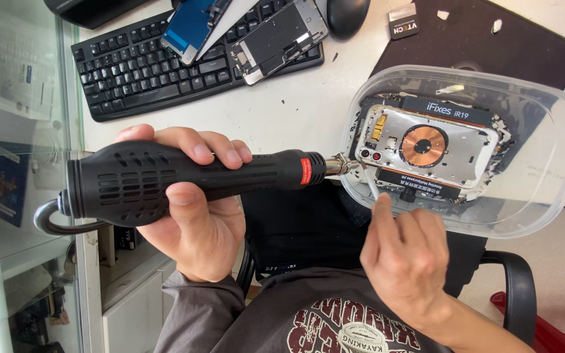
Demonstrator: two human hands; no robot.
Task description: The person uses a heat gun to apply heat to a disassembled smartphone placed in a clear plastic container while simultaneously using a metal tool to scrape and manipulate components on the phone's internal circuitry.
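Observation:
My left hand (194,216) grips the black handle of a hot-air gun (184,176). Its metal nozzle (338,165) points right, at the camera corner of an opened phone back (426,147) with a copper coil. The phone sits clamped in a black holder (449,112) inside a clear plastic tub (544,163). My right hand (400,255) pinches a thin pale tool (369,184). The tool's tip reaches the same phone corner beside the nozzle.
A black keyboard (138,72) lies at the top left, with a phone screen (191,26) and a bare phone frame (276,39) on it. Behind the tub are a black mat (479,39) and a mouse (346,14). A glass cabinet (14,131) stands on the left, a chair armrest (521,287) at the lower right.

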